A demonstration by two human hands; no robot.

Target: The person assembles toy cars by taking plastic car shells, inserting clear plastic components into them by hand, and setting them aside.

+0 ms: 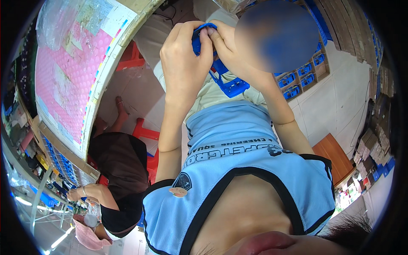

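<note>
My left hand (185, 53) curls round a blue plastic toy car part (196, 43), its thumb pressed along the inner side. From the other side my right hand (227, 42) pinches the same part's upper edge between thumb and fingers. Most of the part is covered by my fingers. Just below, over my lap, is a second blue plastic piece (234, 88), shaped like an open car shell with thin bars. Whether it rests on my lap or hangs from the held part I cannot tell.
A divided cardboard box (325, 73) holds several blue toy cars at the right; a blurred disc covers part of it. A table (95, 91) with pink sheeting stands on the left. Beside it a co-worker (119, 170) sits near red stools (146, 132). Stacked cardboard (346, 32) rises at far right.
</note>
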